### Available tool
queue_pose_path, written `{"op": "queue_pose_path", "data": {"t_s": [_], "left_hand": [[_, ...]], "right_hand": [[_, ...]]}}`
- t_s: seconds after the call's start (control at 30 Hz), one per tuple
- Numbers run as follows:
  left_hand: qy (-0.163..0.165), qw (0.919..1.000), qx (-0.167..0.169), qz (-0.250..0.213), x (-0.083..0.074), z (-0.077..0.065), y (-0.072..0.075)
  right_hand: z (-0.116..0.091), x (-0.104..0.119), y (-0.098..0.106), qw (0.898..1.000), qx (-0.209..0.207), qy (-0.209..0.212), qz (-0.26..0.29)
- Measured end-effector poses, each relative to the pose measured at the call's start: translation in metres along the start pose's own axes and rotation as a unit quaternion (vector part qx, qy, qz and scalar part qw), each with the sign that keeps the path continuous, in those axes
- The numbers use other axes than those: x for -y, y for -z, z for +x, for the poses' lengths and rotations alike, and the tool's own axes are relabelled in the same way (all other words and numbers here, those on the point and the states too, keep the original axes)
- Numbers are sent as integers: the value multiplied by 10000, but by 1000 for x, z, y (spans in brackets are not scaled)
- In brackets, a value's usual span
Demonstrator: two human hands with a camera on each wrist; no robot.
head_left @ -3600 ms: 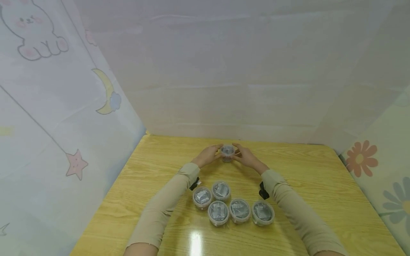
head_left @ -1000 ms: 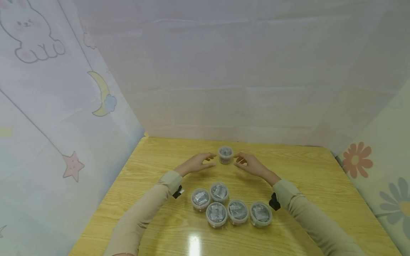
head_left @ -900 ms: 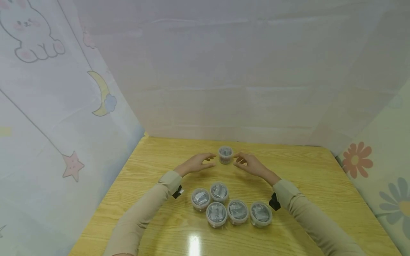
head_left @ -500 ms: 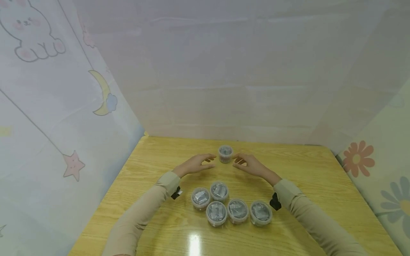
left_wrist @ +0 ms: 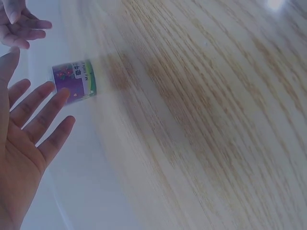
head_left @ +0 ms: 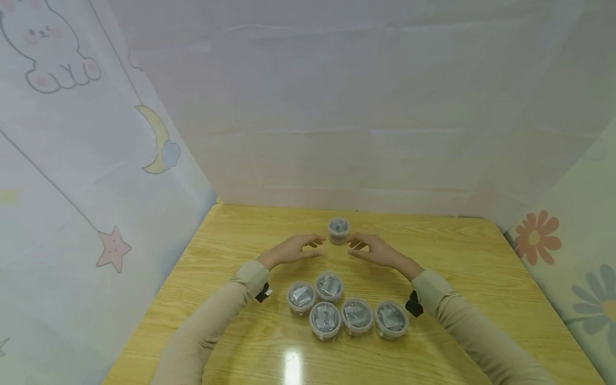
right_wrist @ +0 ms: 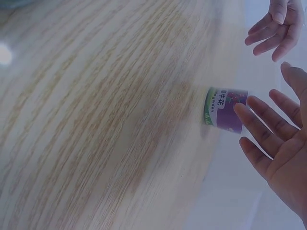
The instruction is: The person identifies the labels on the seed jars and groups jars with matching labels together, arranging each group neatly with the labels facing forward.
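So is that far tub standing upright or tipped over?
Upright: the far tub stands on its base on the table, round top facing up.

Left hand (head_left: 290, 249), right hand (head_left: 378, 251) — apart, fingers (right_wrist: 259, 128) spread.

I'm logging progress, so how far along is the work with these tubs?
Done: one tub looks set down near the far edge of the table. In hand: nothing; the left hand and right hand merely flank it. Left: probably the five tubs standing nearer.
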State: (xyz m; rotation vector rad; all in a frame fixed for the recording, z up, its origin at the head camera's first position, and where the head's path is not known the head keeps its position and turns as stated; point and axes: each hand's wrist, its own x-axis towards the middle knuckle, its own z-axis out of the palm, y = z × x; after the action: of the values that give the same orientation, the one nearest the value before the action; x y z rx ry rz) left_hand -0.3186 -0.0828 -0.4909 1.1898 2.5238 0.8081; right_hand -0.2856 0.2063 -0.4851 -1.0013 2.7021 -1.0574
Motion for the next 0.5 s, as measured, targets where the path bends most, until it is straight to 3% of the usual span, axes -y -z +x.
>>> {"op": "queue_pose_path", "data": {"t_s": [0.5], "left_hand": [[-63,9999,95,-10,0,-7,-4]], "right_hand": [[-4,7,-2,9999,167,-43,0]]}}
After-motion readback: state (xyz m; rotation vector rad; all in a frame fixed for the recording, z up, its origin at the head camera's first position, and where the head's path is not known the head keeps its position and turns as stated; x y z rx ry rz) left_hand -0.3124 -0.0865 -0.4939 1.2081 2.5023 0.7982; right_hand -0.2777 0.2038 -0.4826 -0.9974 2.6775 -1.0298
